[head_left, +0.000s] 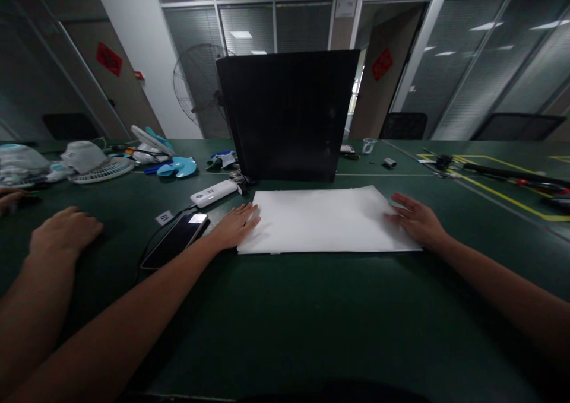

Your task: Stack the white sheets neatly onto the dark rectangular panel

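Observation:
A white sheet [320, 222], perhaps a thin stack of paper or board, lies flat on the green table. My left hand [237, 225] rests at its left edge, palm down with fingers stretched out. At the sheet's right edge is my right hand [416, 218], its fingers apart and slightly blurred; whether they touch the sheet I cannot tell. Directly behind the sheet stands a large black panel [289, 118]. Beside my left forearm lies a dark phone [176, 243] with a cable, and beyond it a white power bank [214, 193].
Another person's hand [66, 231] rests on the table at the left, with a further hand [11, 196] at the frame edge. White fan parts [104, 168] and blue fan blades [178, 167] lie behind. Black rod-like gear [512, 174] lies far right, near a small metal object [389, 163].

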Motion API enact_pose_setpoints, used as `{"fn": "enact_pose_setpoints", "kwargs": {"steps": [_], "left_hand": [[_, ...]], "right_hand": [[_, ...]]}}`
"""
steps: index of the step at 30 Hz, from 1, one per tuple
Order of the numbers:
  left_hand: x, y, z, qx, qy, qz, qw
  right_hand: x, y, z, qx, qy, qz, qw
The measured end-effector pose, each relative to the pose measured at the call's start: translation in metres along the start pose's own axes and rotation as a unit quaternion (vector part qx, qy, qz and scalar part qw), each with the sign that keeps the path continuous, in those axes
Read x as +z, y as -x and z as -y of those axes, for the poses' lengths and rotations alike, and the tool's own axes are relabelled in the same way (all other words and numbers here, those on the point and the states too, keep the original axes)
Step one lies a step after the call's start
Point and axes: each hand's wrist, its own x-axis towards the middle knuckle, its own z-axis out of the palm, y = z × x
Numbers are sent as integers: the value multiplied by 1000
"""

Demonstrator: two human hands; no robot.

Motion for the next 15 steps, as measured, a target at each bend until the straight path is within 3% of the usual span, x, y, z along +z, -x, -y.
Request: {"fn": "enact_pose_setpoints", "kwargs": {"steps": [7,15], "left_hand": [[3,-2,5,5,-6,0,1000],[3,-3,6,21,-35,-15,999]], "right_hand": [[5,-1,-2,-27,-6,7,1000],[1,-9,-14,-57,65,21,996]]}}
